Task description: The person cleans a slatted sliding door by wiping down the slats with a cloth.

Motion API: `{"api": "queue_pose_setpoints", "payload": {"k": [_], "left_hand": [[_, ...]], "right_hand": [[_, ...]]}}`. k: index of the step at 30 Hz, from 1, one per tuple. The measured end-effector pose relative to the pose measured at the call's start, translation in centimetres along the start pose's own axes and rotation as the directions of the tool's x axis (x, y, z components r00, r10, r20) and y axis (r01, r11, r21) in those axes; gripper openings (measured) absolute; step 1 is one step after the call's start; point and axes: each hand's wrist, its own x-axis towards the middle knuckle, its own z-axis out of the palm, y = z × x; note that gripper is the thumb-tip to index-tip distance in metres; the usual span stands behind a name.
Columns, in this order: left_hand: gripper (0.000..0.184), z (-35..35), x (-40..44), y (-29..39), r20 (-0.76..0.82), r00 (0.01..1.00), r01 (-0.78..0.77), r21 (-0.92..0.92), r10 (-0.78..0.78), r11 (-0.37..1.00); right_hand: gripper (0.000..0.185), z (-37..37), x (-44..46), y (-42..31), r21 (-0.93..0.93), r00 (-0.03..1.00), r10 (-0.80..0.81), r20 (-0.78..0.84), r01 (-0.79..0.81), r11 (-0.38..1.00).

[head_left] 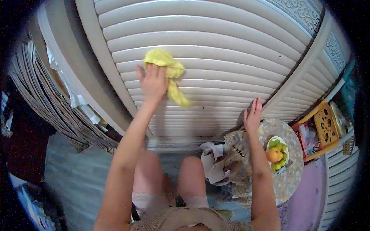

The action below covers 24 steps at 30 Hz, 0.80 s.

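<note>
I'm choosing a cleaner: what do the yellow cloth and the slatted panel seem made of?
Cloth: matte, probably microfibre or terry, judging by its fuzzy surface.
Panel: perhaps painted wood or plastic, with a smooth, slight sheen where its pale slats catch light.

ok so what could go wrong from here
The yellow cloth has a loose end beside the left hand that might catch on the slats. The right forearm looks close to the fruit on the round table, so a sideways swing could perhaps knock it.

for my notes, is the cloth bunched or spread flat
Bunched: the cloth gathers thickly at the left hand, one end trailing below.
</note>
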Motion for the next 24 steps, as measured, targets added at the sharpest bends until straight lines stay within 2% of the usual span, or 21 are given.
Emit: {"api": "queue_pose_setpoints", "payload": {"k": [1, 3, 5, 7, 8, 10, 11, 13, 14, 15, 17, 20, 24], "left_hand": [[0.044, -0.5, -0.2, -0.4, -0.024, 0.997, 0.076, 0.007, -0.076, 0.997], [0.044, -0.5, -0.1, 0.6, 0.041, 0.994, 0.102, 0.051, -0.104, 0.993], [0.041, 0.3, 0.5, 2.5, -0.060, 0.996, 0.059, -0.144, -0.068, 0.988], [0.035, 0.6, 0.4, 3.3, 0.063, 0.981, -0.175, -0.140, 0.185, 0.975], [0.035, 0.6, 0.6, 3.0, 0.063, 0.982, -0.168, -0.122, 0.176, 0.978], [0.034, 0.5, 0.8, 2.1, 0.101, 0.948, -0.280, -0.180, 0.301, 0.943], [0.034, 0.4, 0.5, 1.4, 0.101, 0.952, -0.271, -0.170, 0.290, 0.947], [0.038, 0.0, -0.5, 0.0, 0.159, 0.977, -0.128, -0.103, 0.144, 0.986], [0.040, -0.3, -1.4, -1.1, 0.129, 0.990, -0.035, -0.098, 0.047, 0.995], [0.040, -0.9, -2.2, -2.5, 0.127, 0.991, -0.027, -0.094, 0.039, 0.995], [0.041, -1.8, -3.8, -5.0, 0.128, 0.961, 0.231, 0.122, -0.246, 0.965], [0.042, -2.1, -5.0, -6.9, 0.102, 0.968, 0.214, 0.142, -0.230, 0.966], [0.040, -2.1, -4.1, -4.2, 0.153, 0.929, 0.332, 0.063, -0.337, 0.941]], "right_hand": [[0.067, 0.0, -0.1, 0.0, 0.010, 1.000, 0.001, 0.007, -0.001, 1.000], [0.066, -0.1, 0.1, 0.0, 0.005, 1.000, -0.003, 0.007, 0.003, 1.000], [0.066, 0.1, -0.1, 0.2, 0.006, 0.999, -0.003, 0.037, 0.003, 1.000], [0.066, 0.2, -0.1, 0.3, -0.028, 1.000, -0.010, 0.017, 0.010, 1.000], [0.067, 0.3, -0.1, 0.2, -0.043, 1.000, -0.017, 0.007, 0.018, 0.999], [0.067, 0.1, -0.1, 0.2, -0.026, 1.000, -0.020, 0.014, 0.020, 0.999], [0.067, 0.0, -0.1, 0.3, -0.024, 1.000, -0.009, 0.025, 0.010, 1.000], [0.067, -0.3, 0.0, 0.1, -0.011, 0.999, -0.003, 0.039, 0.003, 1.000], [0.068, -0.5, 0.0, 0.0, -0.005, 0.999, 0.003, 0.053, -0.003, 1.000], [0.068, -0.8, 0.1, -0.1, 0.000, 0.998, 0.012, 0.066, -0.012, 1.000], [0.069, -1.9, 0.4, -0.8, 0.019, 0.996, 0.010, 0.087, -0.012, 1.000], [0.070, -2.3, 0.6, -1.2, 0.070, 0.996, 0.006, 0.085, -0.012, 0.997], [0.069, -2.2, 1.5, -3.8, 0.061, 0.998, -0.041, 0.055, 0.037, 0.997]]}}
